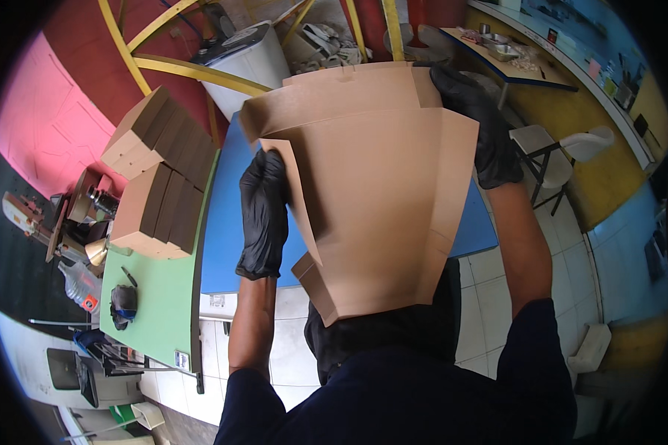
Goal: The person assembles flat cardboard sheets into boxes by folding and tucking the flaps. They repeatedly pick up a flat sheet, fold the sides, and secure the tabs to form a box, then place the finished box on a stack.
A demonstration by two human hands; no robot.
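A brown cardboard box blank is held up in front of my body, its side flaps partly bent up. My left hand, in a black glove, is closed on the folded left flap. My right hand, gloved the same way, grips the upper right edge, and its fingertips are partly hidden at the far corner. A small flap sticks out at the lower left of the cardboard. Beneath and behind it lies a blue tabletop.
To the left, a green table bears stacks of brown cardboard boxes, a marker and a dark bundle. Yellow metal bars and a white washing machine stand beyond. A folding chair is at the right.
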